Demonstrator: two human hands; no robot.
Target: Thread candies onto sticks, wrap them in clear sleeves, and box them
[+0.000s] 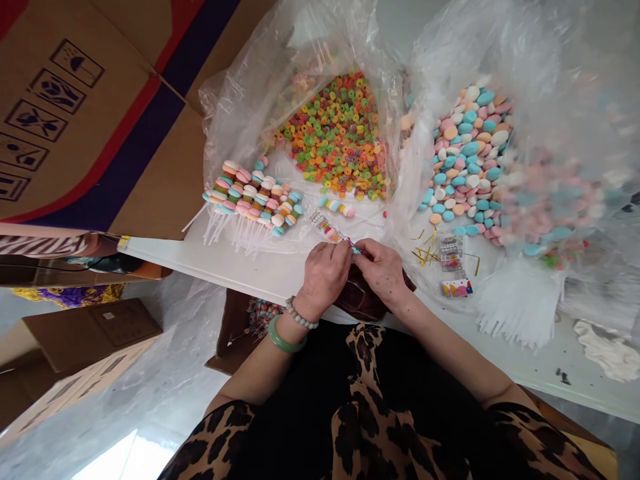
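A small printed plastic candy packet (327, 228) points away from me to the upper left, with coloured pieces showing inside. My left hand (325, 277) is closed in a pinch at its near end. My right hand (383, 270) pinches the same end close by, fingertips almost meeting the left ones; a bit of blue shows between them. Just beyond the packet lies a loose candy stick (337, 207). To the left, several candy skewers (255, 197) on white sticks lie in a row. Gold twist ties (425, 253) and flat printed wrappers (451, 253) are right of my hands.
Behind are plastic bags of ring gummies (345, 133) and pastel marshmallows (470, 153). White sticks (520, 307) lie at the right, near a crumpled white cloth (607, 350). A large carton (125, 120) stands left. Below the table edge sits an open box (233, 333).
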